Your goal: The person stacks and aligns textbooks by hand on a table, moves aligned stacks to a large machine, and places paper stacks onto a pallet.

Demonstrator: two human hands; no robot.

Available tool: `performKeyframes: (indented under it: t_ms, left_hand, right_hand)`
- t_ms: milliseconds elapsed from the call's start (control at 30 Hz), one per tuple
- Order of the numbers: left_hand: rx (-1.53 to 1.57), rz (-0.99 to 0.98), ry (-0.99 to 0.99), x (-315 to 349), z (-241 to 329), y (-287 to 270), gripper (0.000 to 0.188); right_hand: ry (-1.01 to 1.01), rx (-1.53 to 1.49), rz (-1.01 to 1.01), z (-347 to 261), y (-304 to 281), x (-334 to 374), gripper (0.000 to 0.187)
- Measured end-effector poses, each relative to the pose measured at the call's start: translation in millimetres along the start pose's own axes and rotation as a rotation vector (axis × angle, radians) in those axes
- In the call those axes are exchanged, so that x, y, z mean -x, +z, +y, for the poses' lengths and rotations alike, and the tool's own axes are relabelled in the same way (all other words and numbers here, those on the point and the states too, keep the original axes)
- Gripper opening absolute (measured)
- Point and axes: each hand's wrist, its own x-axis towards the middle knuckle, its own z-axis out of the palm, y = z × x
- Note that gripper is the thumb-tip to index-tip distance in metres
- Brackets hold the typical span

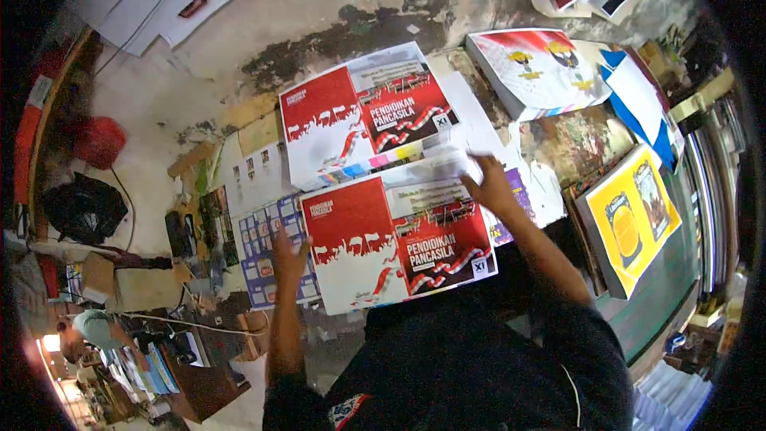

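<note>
A printed red and white cover sheet [351, 251] lies nearest my body, with a book-cover design on each half. I cannot tell whether it is one sheet or the top of several. My left hand [289, 259] is beside its left edge, fingers apart and thumb toward the paper. At its far right corner is my right hand [493, 185], fingers spread, at or very near the edge. Neither hand visibly grips the paper. Just beyond stands a thick stack of matching covers [319, 120], with colour patches along its near side.
Purple printed sheets [263, 271] lie under the covers at left. Farther right are another stack with gold emblems [535, 68], a yellow-topped stack [630, 219] and a blue folder [662, 144]. A black plastic bag [88, 207] is at left; another person [100, 329] appears lower left.
</note>
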Motion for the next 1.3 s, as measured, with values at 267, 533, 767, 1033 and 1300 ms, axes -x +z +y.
performKeyframes:
  t_ms: [267, 533, 767, 1033, 1300]
  left_hand:
    - [0.335, -0.347, -0.547, 190.0, 50.6, -32.1, 0.038]
    - [0.067, -0.113, 0.133, 73.8, 137.1, -24.4, 0.055]
    - [0.265, -0.305, 0.630, -0.6, 227.5, 60.9, 0.053]
    - [0.080, -0.324, 0.753, 16.6, 237.8, 86.3, 0.051]
    - [0.014, -0.339, 0.765, 16.6, 225.2, 98.3, 0.049]
  right_hand:
    - [0.574, -0.198, -0.099, 9.5, -28.1, 236.8, 0.029]
    - [0.633, -0.094, 0.105, -21.0, -16.9, 232.1, 0.031]
    - [0.792, -0.114, 0.209, -30.1, -5.7, 226.2, 0.032]
    - [0.939, -1.295, 0.551, -33.2, 7.9, 221.6, 0.046]
    - [0.748, -0.227, 0.659, -106.3, 78.4, 155.9, 0.055]
